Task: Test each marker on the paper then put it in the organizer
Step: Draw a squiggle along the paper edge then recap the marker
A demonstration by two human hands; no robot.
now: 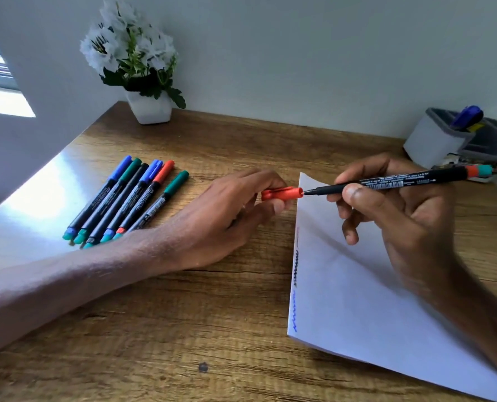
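— Room to move?
— Yes. Open counter (154,329) lies nearer me than my left hand (230,216). The paper (357,314) sits under my right hand (401,216), its far corner lifted. The organizer (436,140) stands just beyond that hand.
— And the marker (401,181)?
— Light, stiff, probably slick. My right hand pinches its barrel near the tip; my left hand grips the red cap (282,194), right at the nib.

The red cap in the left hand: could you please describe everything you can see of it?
The red cap is a short, plastic-looking tube with a clip along it. It lies level, off the marker, its open end facing the marker's tip, close up. The left hand pinches it between thumb and fingers, beside the far corner of the paper.
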